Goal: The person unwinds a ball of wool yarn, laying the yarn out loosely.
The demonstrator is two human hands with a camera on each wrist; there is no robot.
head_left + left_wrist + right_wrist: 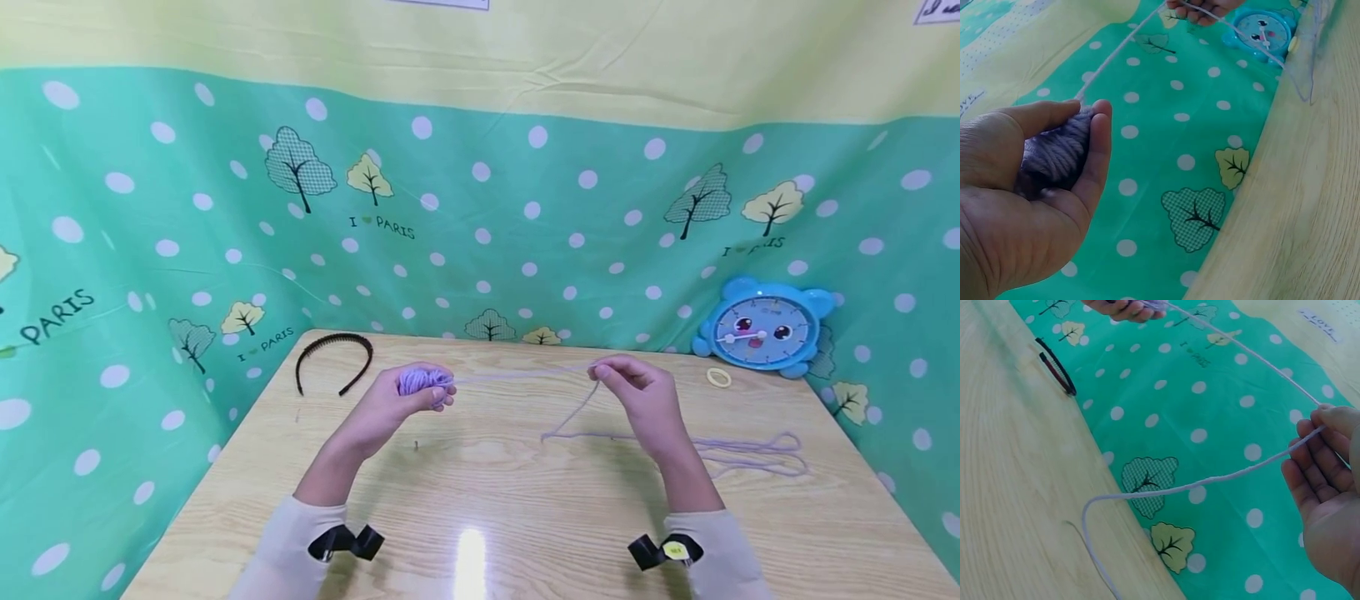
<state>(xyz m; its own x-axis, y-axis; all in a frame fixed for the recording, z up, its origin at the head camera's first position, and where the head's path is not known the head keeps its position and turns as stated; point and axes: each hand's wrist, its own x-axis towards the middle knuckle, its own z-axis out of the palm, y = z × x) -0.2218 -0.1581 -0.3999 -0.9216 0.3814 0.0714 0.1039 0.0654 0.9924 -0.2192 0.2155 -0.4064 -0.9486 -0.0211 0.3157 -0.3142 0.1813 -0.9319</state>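
My left hand grips a small ball of lilac yarn, its fingers and thumb curled round it above the table. In the left wrist view the wound strands of the yarn ball show between thumb and fingers. A single taut strand runs from the ball across to my right hand. There the thumb and forefinger pinch the yarn, seen close up in the right wrist view with the other fingers loosely bent. Past the pinch, the yarn hangs down to the table, where loose loops lie at the right.
A black toothed headband lies at the table's back left. At the back right a blue animal-shaped clock leans against the green dotted curtain. A pale yellow ring lies before it on the wooden table.
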